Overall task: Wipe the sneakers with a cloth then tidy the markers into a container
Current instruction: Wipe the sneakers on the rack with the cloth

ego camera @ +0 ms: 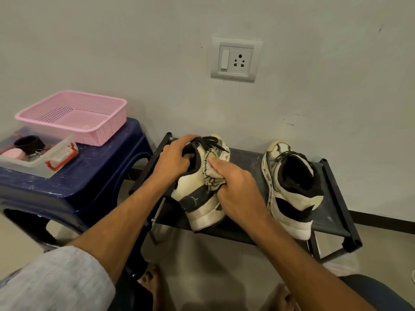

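A cream and black sneaker (198,198) stands tilted on a low dark shoe rack (332,223). My left hand (174,159) grips its collar by the laces. My right hand (238,191) holds a crumpled pale cloth (212,171) pressed against the sneaker's side. The second sneaker (292,187) rests on the rack to the right, untouched. No markers are visible. A pink perforated basket (74,115) and a clear plastic box (33,158) sit on a blue plastic stool (94,176) at the left.
The clear box holds a black round item (29,143) and a pink item (13,153). A wall socket (235,59) is on the wall behind the rack. My bare feet (150,281) rest on the tiled floor below.
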{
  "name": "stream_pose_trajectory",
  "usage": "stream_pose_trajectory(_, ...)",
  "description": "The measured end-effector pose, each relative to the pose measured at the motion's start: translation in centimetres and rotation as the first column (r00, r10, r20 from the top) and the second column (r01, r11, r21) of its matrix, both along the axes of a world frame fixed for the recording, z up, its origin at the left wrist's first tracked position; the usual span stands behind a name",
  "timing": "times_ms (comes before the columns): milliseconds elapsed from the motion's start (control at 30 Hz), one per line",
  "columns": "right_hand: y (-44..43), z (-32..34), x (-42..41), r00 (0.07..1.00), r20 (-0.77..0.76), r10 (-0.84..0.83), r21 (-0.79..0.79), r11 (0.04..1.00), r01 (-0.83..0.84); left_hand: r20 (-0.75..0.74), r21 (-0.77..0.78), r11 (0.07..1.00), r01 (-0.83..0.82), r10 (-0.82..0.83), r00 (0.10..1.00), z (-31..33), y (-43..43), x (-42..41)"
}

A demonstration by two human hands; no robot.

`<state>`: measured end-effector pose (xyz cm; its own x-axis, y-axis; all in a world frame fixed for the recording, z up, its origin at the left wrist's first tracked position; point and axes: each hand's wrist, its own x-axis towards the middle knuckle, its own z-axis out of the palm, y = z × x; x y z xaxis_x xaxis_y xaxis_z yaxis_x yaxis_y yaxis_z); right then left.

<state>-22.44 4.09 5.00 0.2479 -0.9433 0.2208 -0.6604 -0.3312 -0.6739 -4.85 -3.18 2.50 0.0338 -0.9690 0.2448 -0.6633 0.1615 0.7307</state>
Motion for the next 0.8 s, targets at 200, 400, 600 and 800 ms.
stream_pose_trajectory(200,0.2,0.6,0.8,0.997,0.074,-0.006,0.07,0.998,0.001,-0.052,-0.051,0.997,-0.05,0.048,0.997,-0.2,0.7,-1.2)
stream_pose_trajectory(400,-1.3,0.0,0.3,0.997,0.069,-0.021,0.044,0.999,0.018,-0.111,-0.105,0.993,-0.06,0.049,0.993,-0.1,1.0,-1.8)
stream_pose_trajectory(600,-0.4,0.8,0.5,0.999,0.03,0.027,0.089,0.996,-0.029,-0.135,-0.098,0.98,-0.172,0.158,0.978,-0.2,0.8,-1.9)
stream_pose_trajectory(800,0.0,0.7,-0.1,0.999,-0.035,0.028,0.032,0.999,-0.027,-0.174,-0.107,0.984,-0.142,0.122,0.977,0.2,1.1,-2.4)
